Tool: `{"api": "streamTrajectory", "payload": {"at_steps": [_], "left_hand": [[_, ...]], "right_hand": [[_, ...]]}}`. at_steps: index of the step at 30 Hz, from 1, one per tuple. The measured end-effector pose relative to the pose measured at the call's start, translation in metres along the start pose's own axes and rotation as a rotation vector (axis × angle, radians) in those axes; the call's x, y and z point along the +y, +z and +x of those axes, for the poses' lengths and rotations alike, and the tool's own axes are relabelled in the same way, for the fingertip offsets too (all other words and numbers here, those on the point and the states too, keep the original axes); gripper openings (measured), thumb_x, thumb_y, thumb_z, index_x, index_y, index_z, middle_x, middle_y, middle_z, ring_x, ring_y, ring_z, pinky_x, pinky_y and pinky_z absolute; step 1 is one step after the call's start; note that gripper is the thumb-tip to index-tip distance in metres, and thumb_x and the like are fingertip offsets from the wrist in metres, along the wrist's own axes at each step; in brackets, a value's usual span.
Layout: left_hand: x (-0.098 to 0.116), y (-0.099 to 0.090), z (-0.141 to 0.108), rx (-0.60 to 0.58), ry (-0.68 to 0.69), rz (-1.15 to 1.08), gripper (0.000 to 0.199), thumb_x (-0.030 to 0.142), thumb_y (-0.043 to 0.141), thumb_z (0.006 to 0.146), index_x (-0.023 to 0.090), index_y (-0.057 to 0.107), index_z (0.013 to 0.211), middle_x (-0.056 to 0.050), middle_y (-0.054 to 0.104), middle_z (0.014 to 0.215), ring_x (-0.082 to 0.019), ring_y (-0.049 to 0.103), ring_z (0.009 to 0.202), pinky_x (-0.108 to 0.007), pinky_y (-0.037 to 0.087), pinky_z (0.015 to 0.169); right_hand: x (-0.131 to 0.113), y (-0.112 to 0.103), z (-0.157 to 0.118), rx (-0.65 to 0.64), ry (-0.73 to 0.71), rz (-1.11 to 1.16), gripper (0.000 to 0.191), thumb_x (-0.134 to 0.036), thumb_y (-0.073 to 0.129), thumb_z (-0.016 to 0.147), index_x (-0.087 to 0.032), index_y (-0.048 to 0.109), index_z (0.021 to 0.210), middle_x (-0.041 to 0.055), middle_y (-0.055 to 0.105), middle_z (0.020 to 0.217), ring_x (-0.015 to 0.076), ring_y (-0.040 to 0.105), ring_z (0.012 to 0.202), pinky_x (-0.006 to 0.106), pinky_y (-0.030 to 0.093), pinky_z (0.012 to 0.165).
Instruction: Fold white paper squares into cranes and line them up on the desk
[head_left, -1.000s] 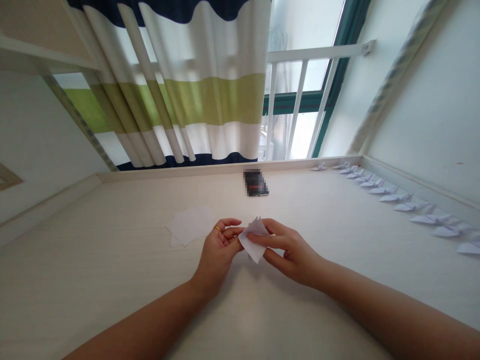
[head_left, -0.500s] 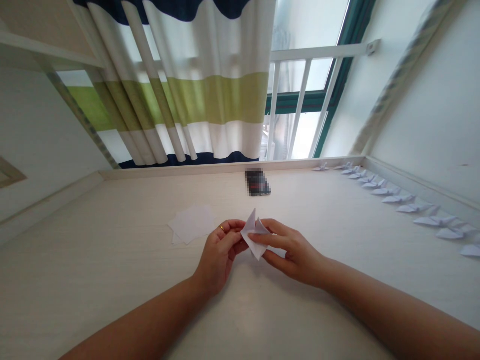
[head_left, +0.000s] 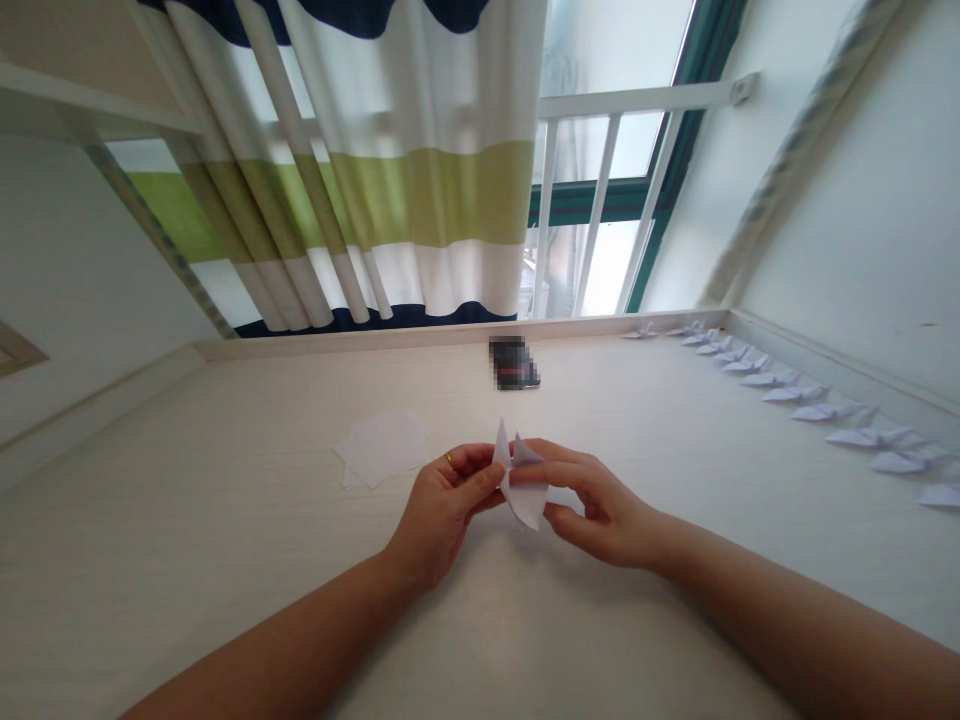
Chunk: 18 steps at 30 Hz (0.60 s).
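Observation:
A small white folded paper (head_left: 528,497) is held up between both hands above the pale table, with two points standing upward. My left hand (head_left: 454,505) pinches its left side between thumb and fingers; a gold ring is on one finger. My right hand (head_left: 596,500) grips the right side, its index finger lying across the front of the paper and other fingers partly behind it. Left of my left hand, a few loose white sheets (head_left: 384,447) lie overlapped flat on the table.
Several folded white paper figures (head_left: 821,411) stand in a row along the table's right edge. A dark pixelated object (head_left: 514,363) lies near the back rim (head_left: 360,340). Beyond hang curtains (head_left: 435,200) beside a white railing (head_left: 637,101).
The folded paper has turned, its lower tip swinging to the right. My left thumb has come onto its front, and my right hand has shifted slightly right.

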<state>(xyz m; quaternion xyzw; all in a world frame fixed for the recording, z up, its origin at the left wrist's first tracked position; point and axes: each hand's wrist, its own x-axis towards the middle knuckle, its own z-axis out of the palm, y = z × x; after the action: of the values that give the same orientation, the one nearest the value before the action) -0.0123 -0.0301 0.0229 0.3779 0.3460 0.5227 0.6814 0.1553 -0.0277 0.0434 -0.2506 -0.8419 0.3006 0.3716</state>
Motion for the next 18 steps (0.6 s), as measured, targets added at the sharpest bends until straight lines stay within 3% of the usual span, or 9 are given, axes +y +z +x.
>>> {"api": "streamTrajectory", "payload": {"at_steps": [10,14,18], "left_hand": [[-0.005,-0.002,0.002,0.056,0.015,0.102,0.019,0.024,0.069,0.060,0.013,0.060,0.073,0.000,0.062,0.070,-0.009,0.056,0.062,-0.023,0.046,0.064],[-0.006,-0.002,0.002,0.085,0.051,0.155,0.018,0.024,0.067,0.063,0.013,0.057,0.074,0.001,0.060,0.069,-0.008,0.055,0.063,-0.022,0.046,0.064],[-0.008,0.001,0.001,0.098,0.116,0.206,0.015,0.024,0.064,0.066,0.013,0.055,0.073,0.002,0.058,0.067,-0.007,0.053,0.061,-0.020,0.044,0.061]], "right_hand": [[-0.001,0.006,-0.001,-0.068,0.127,-0.026,0.016,-0.023,0.057,0.073,-0.019,0.051,0.087,0.0057,0.054,0.100,0.0160,0.053,0.087,0.031,0.043,0.079],[0.003,0.019,-0.001,0.017,0.149,-0.088,0.022,-0.025,0.061,0.069,-0.019,0.046,0.084,0.0075,0.047,0.106,0.0170,0.049,0.092,0.032,0.041,0.079],[0.005,0.029,-0.001,0.155,0.245,-0.183,0.011,-0.020,0.055,0.073,-0.020,0.044,0.075,0.0055,0.050,0.094,0.0152,0.050,0.081,0.030,0.042,0.071]]}}
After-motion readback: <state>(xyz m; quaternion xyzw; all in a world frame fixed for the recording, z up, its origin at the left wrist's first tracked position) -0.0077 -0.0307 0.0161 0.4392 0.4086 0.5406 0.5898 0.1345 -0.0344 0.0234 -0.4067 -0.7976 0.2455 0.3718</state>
